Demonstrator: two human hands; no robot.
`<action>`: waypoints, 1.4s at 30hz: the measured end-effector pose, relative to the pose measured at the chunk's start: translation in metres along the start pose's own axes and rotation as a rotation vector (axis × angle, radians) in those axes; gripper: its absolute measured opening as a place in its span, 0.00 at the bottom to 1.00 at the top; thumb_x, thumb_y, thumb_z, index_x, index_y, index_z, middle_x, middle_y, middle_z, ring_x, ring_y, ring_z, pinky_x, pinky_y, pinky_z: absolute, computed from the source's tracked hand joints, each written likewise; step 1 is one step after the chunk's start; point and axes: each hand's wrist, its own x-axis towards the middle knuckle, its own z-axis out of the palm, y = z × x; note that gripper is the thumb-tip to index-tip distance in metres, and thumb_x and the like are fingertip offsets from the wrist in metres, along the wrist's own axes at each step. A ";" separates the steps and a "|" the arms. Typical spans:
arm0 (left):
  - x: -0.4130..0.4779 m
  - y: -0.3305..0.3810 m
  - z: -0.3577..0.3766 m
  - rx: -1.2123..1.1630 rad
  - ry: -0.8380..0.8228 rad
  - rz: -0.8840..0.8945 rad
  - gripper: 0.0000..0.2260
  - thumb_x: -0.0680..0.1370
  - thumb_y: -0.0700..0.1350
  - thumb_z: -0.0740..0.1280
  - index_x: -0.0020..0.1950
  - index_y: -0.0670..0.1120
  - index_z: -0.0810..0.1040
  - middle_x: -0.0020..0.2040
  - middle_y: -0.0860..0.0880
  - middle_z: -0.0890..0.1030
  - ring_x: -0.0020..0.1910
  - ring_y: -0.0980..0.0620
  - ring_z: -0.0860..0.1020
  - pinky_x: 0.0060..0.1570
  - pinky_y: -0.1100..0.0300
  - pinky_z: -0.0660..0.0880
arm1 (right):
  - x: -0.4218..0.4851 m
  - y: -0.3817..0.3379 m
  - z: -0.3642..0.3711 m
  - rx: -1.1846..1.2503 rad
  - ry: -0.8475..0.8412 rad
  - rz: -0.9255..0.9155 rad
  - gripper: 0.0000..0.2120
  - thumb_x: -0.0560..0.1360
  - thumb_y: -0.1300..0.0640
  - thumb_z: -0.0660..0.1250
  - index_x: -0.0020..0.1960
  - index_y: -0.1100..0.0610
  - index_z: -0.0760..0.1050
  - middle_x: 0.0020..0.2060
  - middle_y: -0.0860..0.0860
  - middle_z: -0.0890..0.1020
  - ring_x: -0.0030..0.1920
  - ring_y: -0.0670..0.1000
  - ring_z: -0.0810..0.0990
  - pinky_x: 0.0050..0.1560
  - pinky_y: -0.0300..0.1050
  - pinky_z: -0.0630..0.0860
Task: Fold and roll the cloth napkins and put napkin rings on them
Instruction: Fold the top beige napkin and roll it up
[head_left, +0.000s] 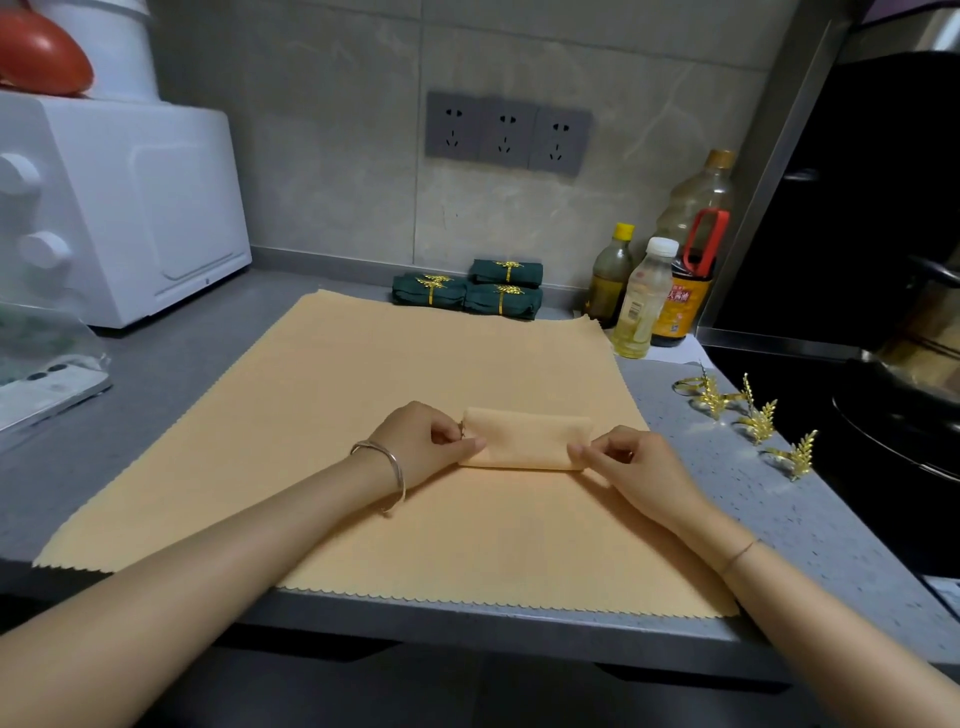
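we pinch each end of the peach napkin roll (524, 439), left hand (426, 441) and right hand (631, 460) fingers clamped on it, atop a flat peach cloth (363, 415).

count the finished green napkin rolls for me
3 green napkin rolls, each ringed in gold, by the back wall: the left roll, the right roll, and the third roll behind or atop it. More could hide behind them.

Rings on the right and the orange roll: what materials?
Rings: probably thin gold-toned metal, with glossy highlights and fine leaf sprigs; coated plastic is possible. Roll: matte woven cloth with soft rounded folds, matching the zigzag-edged sheet beneath it.
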 end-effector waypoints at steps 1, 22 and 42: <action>0.002 0.001 -0.001 -0.003 -0.024 -0.035 0.16 0.73 0.53 0.70 0.29 0.47 0.74 0.28 0.51 0.68 0.29 0.54 0.65 0.32 0.62 0.61 | 0.002 -0.001 0.001 0.009 0.003 0.043 0.14 0.72 0.49 0.71 0.40 0.61 0.81 0.36 0.50 0.78 0.33 0.44 0.69 0.32 0.29 0.64; 0.044 0.009 0.030 -0.201 0.040 0.076 0.07 0.73 0.52 0.71 0.44 0.50 0.84 0.44 0.58 0.82 0.49 0.61 0.78 0.54 0.69 0.69 | 0.026 -0.021 0.007 -0.137 -0.048 0.296 0.21 0.73 0.50 0.70 0.25 0.55 0.68 0.16 0.44 0.64 0.21 0.44 0.62 0.23 0.35 0.57; 0.048 0.010 0.022 0.116 0.099 0.230 0.09 0.76 0.51 0.68 0.53 0.51 0.82 0.53 0.54 0.80 0.57 0.54 0.74 0.59 0.60 0.70 | 0.010 -0.005 0.006 -0.578 -0.084 -0.467 0.17 0.78 0.52 0.64 0.66 0.49 0.74 0.63 0.45 0.77 0.65 0.46 0.74 0.61 0.41 0.71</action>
